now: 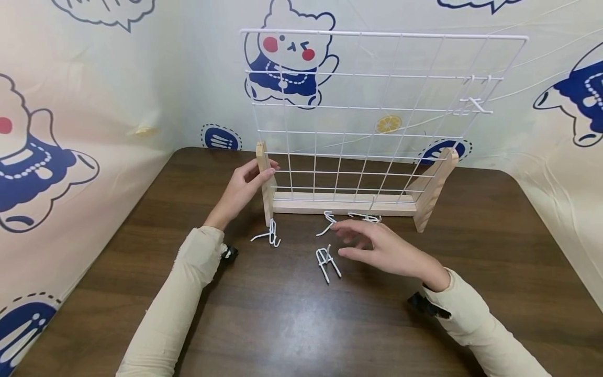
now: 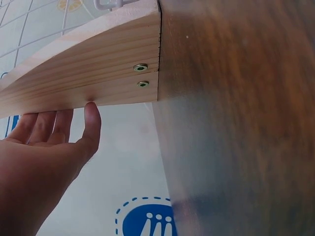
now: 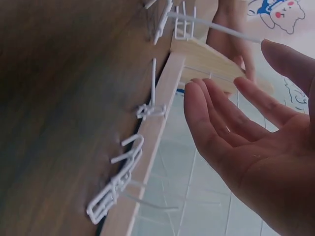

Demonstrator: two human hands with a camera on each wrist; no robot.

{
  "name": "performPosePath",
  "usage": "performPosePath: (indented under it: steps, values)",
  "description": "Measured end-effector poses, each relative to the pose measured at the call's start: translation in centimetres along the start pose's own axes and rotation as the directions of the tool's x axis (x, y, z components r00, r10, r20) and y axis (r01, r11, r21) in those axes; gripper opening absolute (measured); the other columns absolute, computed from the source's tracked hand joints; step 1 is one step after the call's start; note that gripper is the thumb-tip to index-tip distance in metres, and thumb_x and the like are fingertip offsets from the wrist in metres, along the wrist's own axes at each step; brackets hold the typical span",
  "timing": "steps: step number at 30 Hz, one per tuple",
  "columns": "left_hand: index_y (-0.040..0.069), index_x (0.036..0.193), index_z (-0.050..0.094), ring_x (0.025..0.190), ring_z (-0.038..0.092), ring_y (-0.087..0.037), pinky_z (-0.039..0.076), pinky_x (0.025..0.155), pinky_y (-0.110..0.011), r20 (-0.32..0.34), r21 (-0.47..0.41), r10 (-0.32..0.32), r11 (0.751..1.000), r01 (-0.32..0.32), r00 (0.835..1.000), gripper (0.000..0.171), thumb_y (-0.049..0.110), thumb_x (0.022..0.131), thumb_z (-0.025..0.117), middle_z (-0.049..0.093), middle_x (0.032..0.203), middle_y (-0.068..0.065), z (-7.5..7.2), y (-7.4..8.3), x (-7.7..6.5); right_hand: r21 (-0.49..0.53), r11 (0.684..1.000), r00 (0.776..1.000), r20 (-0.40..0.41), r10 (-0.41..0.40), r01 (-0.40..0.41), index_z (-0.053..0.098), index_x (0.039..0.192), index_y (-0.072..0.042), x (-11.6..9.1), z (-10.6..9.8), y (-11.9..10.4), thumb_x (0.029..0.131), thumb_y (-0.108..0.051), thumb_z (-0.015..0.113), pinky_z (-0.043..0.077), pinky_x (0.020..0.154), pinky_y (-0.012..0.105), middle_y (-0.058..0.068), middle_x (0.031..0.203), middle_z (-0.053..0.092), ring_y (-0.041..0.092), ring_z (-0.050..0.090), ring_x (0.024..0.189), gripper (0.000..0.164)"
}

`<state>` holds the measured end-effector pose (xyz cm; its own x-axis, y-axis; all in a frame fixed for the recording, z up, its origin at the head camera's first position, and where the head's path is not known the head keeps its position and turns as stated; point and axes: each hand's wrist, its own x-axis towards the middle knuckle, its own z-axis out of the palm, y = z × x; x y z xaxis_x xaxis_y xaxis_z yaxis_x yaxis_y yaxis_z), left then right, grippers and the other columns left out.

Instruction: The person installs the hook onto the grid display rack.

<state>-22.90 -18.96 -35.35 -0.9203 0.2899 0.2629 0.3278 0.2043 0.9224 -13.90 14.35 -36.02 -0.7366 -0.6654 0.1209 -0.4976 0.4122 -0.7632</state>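
Fingers of the left hand (image 1: 242, 188) are wrapped on the rack's left post (image 1: 265, 183), thumb on one side. The right hand's are spread and loosely bent, with nothing gripped; that hand (image 1: 379, 248) hangs over the table (image 1: 301, 330). One hook (image 1: 326, 261) lies just left of its thumb, a second (image 1: 326, 230) by its fingertips, a third (image 1: 372, 218) just beyond its knuckles. Can't tell if any touch. A fourth (image 1: 272, 233) sits below the left fingers, near the post's foot. The white grid (image 1: 383, 34) rises beyond both sets of fingers, with another hook (image 1: 476, 101) hung up far right. Table's dark brown wood grain, kinda glossy (there's a pale glare patch nearer than the fingers). Behind it all is a pale sheet (image 1: 155, 68) printed with bears (image 1: 301, 78) in blue.
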Motion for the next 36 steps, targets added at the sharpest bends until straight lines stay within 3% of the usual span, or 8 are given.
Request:
performPosePath:
  steps: [6,11,14,17,21,25,36]
  values:
    - [-0.004,0.131,0.056,0.118,0.056,-0.022,0.044,0.103,-0.046,-0.002,-0.002,-0.004,1.000,0.004,1.000,0.038,0.022,0.102,0.056,0.059,0.132,-0.019,0.0,0.0,0.0,0.134,0.991,0.997,0.074,-0.004,-0.006,0.047,0.148,-0.017,0.0,0.9,0.4,0.097,-0.018,0.066,0.050,0.097,0.046,0.004,0.143,0.054,0.031,0.057,0.122,0.054]
    - [-0.003,0.130,0.057,0.120,0.055,-0.026,0.044,0.103,-0.045,-0.007,-0.004,-0.005,1.000,0.005,1.000,0.038,0.022,0.102,0.056,0.060,0.131,-0.018,-0.1,-0.1,-0.1,0.182,0.983,0.988,0.146,-0.043,0.016,0.057,0.134,-0.016,0.2,1.8,0.6,0.100,-0.018,0.062,0.047,0.100,0.048,0.007,0.142,0.054,0.023,0.053,0.126,0.035]
    - [-0.003,0.130,0.057,0.120,0.055,-0.027,0.044,0.103,-0.046,-0.007,-0.004,-0.008,1.000,0.008,1.000,0.038,0.022,0.102,0.056,0.060,0.131,-0.018,-0.1,-0.1,-0.1,0.176,0.984,0.987,0.150,-0.057,0.030,0.062,0.116,-0.012,0.3,2.1,0.5,0.100,-0.015,0.062,0.049,0.096,0.045,0.010,0.132,0.060,0.018,0.056,0.121,0.017]
    - [-0.003,0.131,0.057,0.120,0.055,-0.027,0.044,0.103,-0.046,-0.006,-0.004,-0.011,1.000,0.011,1.000,0.038,0.023,0.102,0.056,0.060,0.132,-0.018,-0.1,-0.1,-0.1,0.153,0.987,0.987,0.145,-0.069,0.046,0.064,0.108,-0.007,0.4,2.2,0.5,0.099,-0.012,0.061,0.052,0.091,0.039,0.010,0.117,0.066,0.015,0.060,0.109,0.010]
    - [-0.003,0.130,0.057,0.122,0.054,-0.032,0.043,0.104,-0.048,-0.003,-0.004,-0.008,1.000,0.008,1.000,0.038,0.022,0.102,0.056,0.059,0.132,-0.019,-0.1,0.0,-0.1,0.079,0.993,0.987,0.129,-0.099,0.089,0.070,0.106,-0.005,0.5,2.2,0.4,0.100,-0.009,0.060,0.054,0.084,0.031,0.006,0.102,0.072,0.011,0.064,0.094,0.013]
    - [-0.003,0.131,0.056,0.124,0.052,-0.038,0.042,0.105,-0.050,-0.001,0.005,-0.011,1.000,0.011,1.000,0.039,0.022,0.102,0.056,0.058,0.133,-0.020,0.0,0.1,-0.1,0.022,0.997,0.991,0.109,-0.075,0.073,0.075,0.104,-0.008,0.3,1.7,0.2,0.100,-0.012,0.061,0.054,0.082,0.027,0.001,0.099,0.075,0.006,0.065,0.091,0.015]
    - [-0.003,0.132,0.056,0.121,0.054,-0.029,0.042,0.105,-0.051,-0.002,0.019,-0.020,1.000,0.020,1.000,0.039,0.023,0.102,0.056,0.059,0.133,-0.018,0.0,0.1,0.0,-0.044,0.996,0.997,-0.009,-0.074,0.073,0.076,0.093,-0.015,0.2,0.6,-0.1,0.096,-0.015,0.068,0.049,0.067,0.025,-0.003,0.084,0.073,0.005,0.057,0.074,0.009]
